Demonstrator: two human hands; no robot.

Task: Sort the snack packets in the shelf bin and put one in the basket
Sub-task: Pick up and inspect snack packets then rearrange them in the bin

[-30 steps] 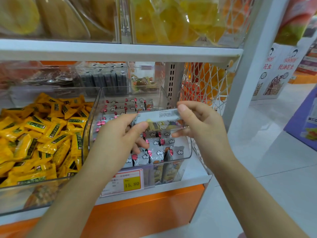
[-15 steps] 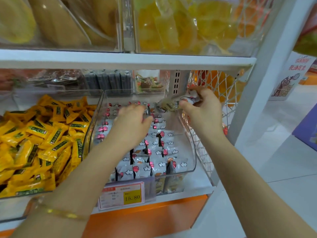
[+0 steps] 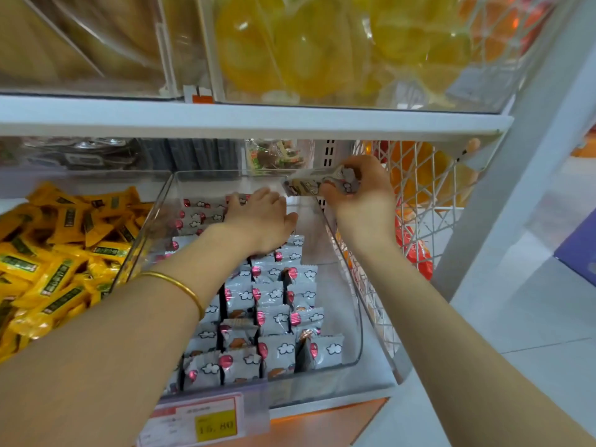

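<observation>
A clear plastic shelf bin (image 3: 353, 304) holds several grey snack packets (image 3: 274, 317) printed with white clouds and pink balloons, standing in rows. My left hand (image 3: 261, 221) lies palm down with straight fingers on the packets at the back of the bin. My right hand (image 3: 361, 191) is raised over the bin's back right corner and grips one grey packet (image 3: 322, 184) held sideways. No basket for the packet is in sight.
A neighbouring bin on the left holds several yellow packets (image 3: 58, 253). The white shelf board (image 3: 258, 121) hangs just above my hands, with clear bins of yellow snacks on it. A white wire mesh side panel (image 3: 419, 204) is at the right. A price tag (image 3: 216, 424) fronts the bin.
Both hands moved from the front of the bin to its back. My right hand carried the packet up to the back right corner; my left hand let go and went flat onto the back rows.
</observation>
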